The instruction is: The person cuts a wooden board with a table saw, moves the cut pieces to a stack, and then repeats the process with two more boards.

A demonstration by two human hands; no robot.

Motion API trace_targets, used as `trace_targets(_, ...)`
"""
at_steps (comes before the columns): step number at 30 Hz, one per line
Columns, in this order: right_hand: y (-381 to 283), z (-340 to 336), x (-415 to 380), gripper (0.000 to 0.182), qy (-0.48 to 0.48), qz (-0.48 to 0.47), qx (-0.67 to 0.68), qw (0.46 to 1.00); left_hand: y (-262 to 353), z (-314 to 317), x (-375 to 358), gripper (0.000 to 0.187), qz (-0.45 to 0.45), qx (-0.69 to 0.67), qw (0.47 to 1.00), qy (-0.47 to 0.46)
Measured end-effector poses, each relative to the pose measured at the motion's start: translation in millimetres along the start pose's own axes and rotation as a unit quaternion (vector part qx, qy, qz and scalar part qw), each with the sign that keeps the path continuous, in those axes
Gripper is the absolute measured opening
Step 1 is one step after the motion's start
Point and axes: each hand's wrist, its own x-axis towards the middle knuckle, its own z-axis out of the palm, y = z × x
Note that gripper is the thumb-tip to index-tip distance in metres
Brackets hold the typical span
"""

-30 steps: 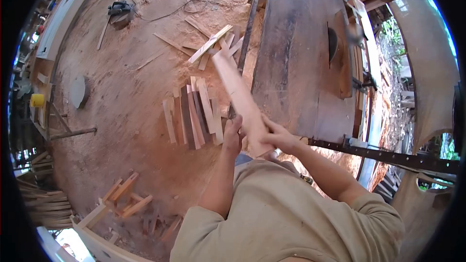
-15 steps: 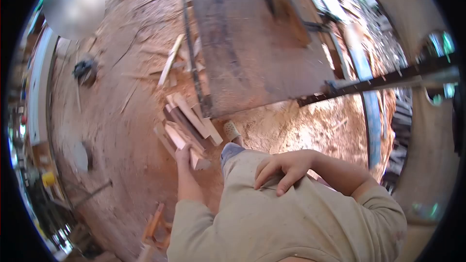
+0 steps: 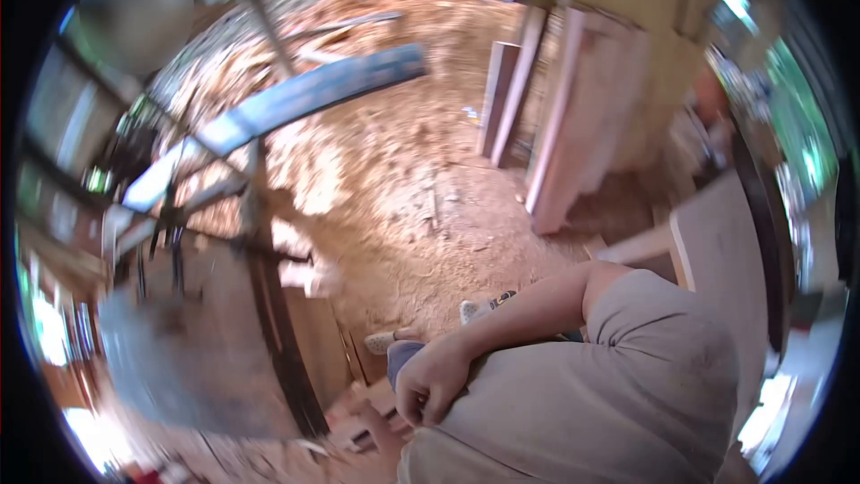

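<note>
Low at the bottom of the view, partly hidden by my body, my left hand (image 3: pixel 383 433) is blurred against a bundle of cut wood pieces (image 3: pixel 354 438) and appears closed around one or more of them. My right hand (image 3: pixel 434 385) rests at the front of my light shirt (image 3: pixel 555 394), beside the blue shorts. Its fingers hang loosely bent with a gap between them, and nothing shows in them.
A metal-topped machine table (image 3: pixel 202 350) with a dark edge bar stands on the left. Sawdust (image 3: pixel 403 179) covers the ground ahead, where a blue beam (image 3: pixel 313 90) lies. Boards (image 3: pixel 587 108) lean upright at the right, near a pale panel (image 3: pixel 726 242).
My view has swung to the right, bringing the sawdust heap and leaning boards ahead. The wood bundle by my left hand now sits at the bottom edge. My right hand stays near my shirt.
</note>
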Motion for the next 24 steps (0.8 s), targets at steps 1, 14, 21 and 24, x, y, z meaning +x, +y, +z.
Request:
trace_targets(1, 4.4, -0.4, -14.0, 0.039, -0.073, -0.041, 0.062, 0.995, 9.0, 20.2, -3.5, 0.043, -0.003, 0.039, 0.999, -0.029)
trace_targets(14, 4.4, -54.0, -99.8, 0.015, 0.323, -0.178, -0.072, 0.927, 110.9, 253.6, -64.6, 0.037, 0.02, 0.385, 0.892, -0.238)
trace_targets(21, 7.7, -128.1, -236.1, 0.035, 0.256, -0.01, 0.089, 0.963, 206.8, 441.3, -104.1, 0.034, 0.105, 0.466, 0.831, -0.286)
trace_targets(24, 7.0, -131.5, -279.3, 0.042, 0.32, 0.072, 0.059, 0.943, 213.8, 501.8, -76.8, 0.029, 0.173, 0.407, 0.832, -0.336)
